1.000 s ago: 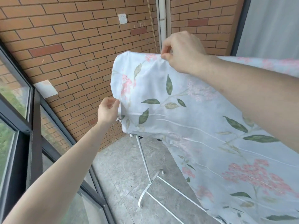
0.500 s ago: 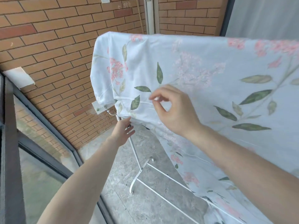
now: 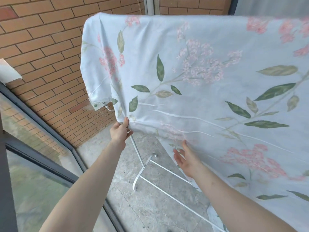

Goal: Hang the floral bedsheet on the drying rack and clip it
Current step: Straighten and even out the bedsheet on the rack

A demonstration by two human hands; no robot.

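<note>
A pale blue cotton bedsheet printed with pink blossoms and green leaves [image 3: 192,67] hangs draped over the top of a white metal tube drying rack [image 3: 142,164], whose leg and floor rails show beneath it on the grey stone floor [image 3: 150,206]. The left hand [image 3: 119,131], arm stretched forward, pinches the sheet's lower left corner. The right hand [image 3: 187,160] reaches up with fingers spread, fingertips at the hanging edge.

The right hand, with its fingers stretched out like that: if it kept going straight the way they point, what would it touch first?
Most likely the floral bedsheet. The right hand is open, fingertips aimed up at the hanging cloth just ahead, perhaps already brushing its lower fold; depth is hard to judge.
</note>
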